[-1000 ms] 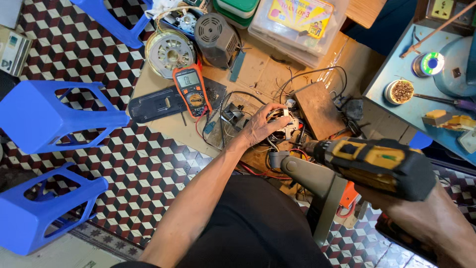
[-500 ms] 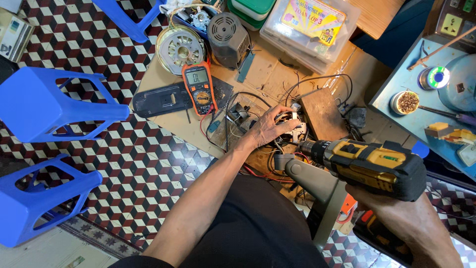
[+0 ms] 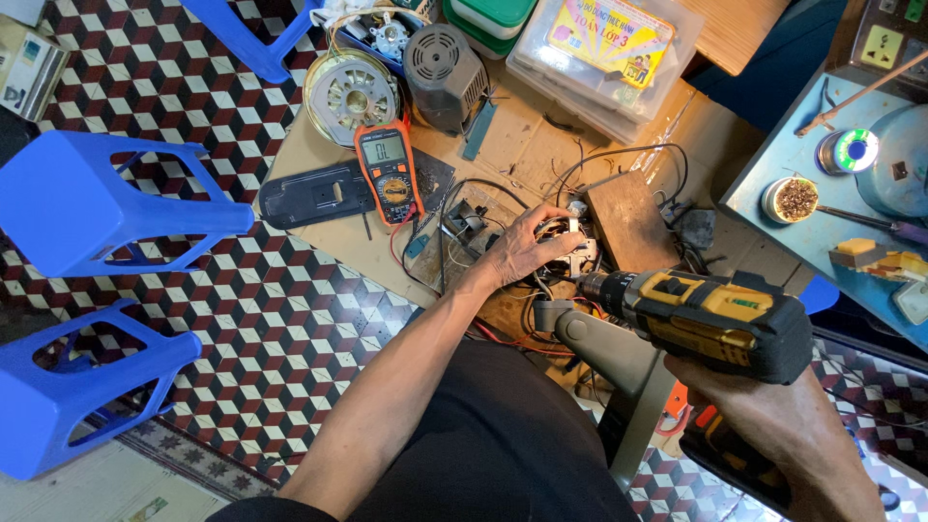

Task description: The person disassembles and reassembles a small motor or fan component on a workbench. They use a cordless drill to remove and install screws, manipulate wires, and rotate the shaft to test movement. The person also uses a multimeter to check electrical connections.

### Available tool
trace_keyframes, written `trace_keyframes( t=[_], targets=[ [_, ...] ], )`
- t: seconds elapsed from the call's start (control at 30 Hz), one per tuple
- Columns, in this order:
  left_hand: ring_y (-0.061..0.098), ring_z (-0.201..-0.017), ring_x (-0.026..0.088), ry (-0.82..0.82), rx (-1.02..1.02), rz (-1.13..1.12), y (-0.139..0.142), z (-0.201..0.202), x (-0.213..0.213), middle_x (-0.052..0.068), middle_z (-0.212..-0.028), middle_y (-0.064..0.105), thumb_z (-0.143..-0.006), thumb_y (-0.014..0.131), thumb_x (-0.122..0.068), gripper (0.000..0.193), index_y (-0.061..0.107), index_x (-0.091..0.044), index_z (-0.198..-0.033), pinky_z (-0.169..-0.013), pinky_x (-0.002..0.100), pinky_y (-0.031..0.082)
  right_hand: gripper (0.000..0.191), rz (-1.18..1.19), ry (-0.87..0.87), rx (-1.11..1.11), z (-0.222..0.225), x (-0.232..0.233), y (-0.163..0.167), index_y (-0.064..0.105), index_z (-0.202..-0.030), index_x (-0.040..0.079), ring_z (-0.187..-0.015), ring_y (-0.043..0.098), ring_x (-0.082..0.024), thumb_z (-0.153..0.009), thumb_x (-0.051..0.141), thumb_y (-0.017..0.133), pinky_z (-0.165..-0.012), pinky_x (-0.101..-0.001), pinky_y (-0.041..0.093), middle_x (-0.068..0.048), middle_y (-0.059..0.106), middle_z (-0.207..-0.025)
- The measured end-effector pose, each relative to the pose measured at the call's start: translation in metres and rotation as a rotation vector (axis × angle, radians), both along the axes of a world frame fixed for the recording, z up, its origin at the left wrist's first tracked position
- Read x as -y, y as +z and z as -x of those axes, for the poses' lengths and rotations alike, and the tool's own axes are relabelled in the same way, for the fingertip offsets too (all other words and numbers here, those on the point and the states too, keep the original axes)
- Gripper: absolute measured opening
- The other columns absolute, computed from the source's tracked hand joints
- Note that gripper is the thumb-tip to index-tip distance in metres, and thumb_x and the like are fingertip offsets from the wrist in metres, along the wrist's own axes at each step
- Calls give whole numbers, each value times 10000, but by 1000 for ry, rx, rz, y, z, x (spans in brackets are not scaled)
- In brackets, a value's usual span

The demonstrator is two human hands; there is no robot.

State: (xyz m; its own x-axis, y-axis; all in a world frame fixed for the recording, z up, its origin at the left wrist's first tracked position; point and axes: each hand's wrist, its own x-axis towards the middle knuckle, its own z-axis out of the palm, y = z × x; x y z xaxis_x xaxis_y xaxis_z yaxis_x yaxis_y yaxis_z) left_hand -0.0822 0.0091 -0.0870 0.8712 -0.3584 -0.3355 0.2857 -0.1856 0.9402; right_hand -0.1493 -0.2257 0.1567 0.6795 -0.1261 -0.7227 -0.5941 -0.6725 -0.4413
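View from a head camera looking down at a person seated over a sheet of cardboard [image 3: 319, 242] spread on a red, black and white tiled floor [image 3: 280, 319]. The left hand [image 3: 522, 253] reaches forward to the middle of the cardboard, fingers curled and pressing down on a small white electrical part [image 3: 578, 253] with wires [image 3: 503, 188] running from it; the fingers steady it rather than lift it. The right hand [image 3: 764, 420] is closed around the grip of a yellow and black cordless drill [image 3: 710, 314], held near the cardboard's right side with its chuck pointing left, its tip just beside the white part and very close to the left fingertips. Whether a finger rests on the trigger cannot be told.

The step in hand appears to be lining the drill tip up with a screw or hole on the part while the other hand pins it. The next move seems to call for seating the bit squarely and keeping the fingertips out of its path.

Around them: an orange multimeter [image 3: 389, 172] lies toward the cardboard's left edge beside a flat dark cover [image 3: 314, 193]. At the far edge sit a round metal motor plate [image 3: 351, 94] and a grey motor housing [image 3: 443, 77]. A brown metal box [image 3: 628, 217] lies just beyond the white part. Two blue plastic stools [image 3: 106, 203] stand on the floor to the left. A light blue bench top [image 3: 773, 174] at the right holds a solder spool [image 3: 849, 150]
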Motion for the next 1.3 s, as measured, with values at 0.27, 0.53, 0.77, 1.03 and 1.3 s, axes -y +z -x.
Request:
trace_keyframes(
  t=[0.27, 0.53, 0.77, 1.03, 1.3],
  targets=[
    [555, -1338, 304, 6, 14, 13, 2, 0, -1, 177, -1346, 629, -786, 682, -656, 754, 625, -107, -1300, -1135, 459, 400, 346, -17, -50, 6, 1, -1, 0, 764, -1136, 58, -641, 662, -198, -803, 142, 808, -578, -376, 581, -112, 770, -839],
    [579, -1309, 288, 16, 18, 14, 3, -1, -1, 174, -1325, 645, -788, 692, -635, 740, 628, -94, -1289, -1126, 429, 411, 340, 14, -97, 3, 1, -3, 3, 765, -1107, 54, -640, 666, -209, -788, 152, 829, -575, -386, 569, -115, 769, -815],
    [562, -1326, 295, 14, 10, 10, 4, 0, -1, 177, -1348, 628, -797, 688, -636, 742, 621, -97, -1302, -1126, 439, 404, 332, -40, 3, 98, 0, -5, 2, 774, -1091, 64, -658, 685, -180, -769, 129, 814, -592, -354, 587, -82, 788, -848],
    [550, -1335, 299, 25, 25, 5, 4, 3, -1, 177, -1359, 614, -820, 683, -634, 716, 617, -111, -1306, -1120, 444, 408, 277, 26, 295, 102, -11, -6, 9, 741, -1024, 42, -706, 686, -195, -781, 154, 812, -632, -363, 600, -86, 744, -817],
    [622, -1235, 286, 106, 174, 2, -2, 8, 4, 150, -1255, 669, -884, 701, -512, 550, 631, -91, -1231, -1085, 408, 461, 332, 118, 307, -85, -38, -22, 18, 749, -1123, 84, -844, 719, -207, -805, 160, 808, -755, -365, 615, -82, 752, -956]
  ],
)
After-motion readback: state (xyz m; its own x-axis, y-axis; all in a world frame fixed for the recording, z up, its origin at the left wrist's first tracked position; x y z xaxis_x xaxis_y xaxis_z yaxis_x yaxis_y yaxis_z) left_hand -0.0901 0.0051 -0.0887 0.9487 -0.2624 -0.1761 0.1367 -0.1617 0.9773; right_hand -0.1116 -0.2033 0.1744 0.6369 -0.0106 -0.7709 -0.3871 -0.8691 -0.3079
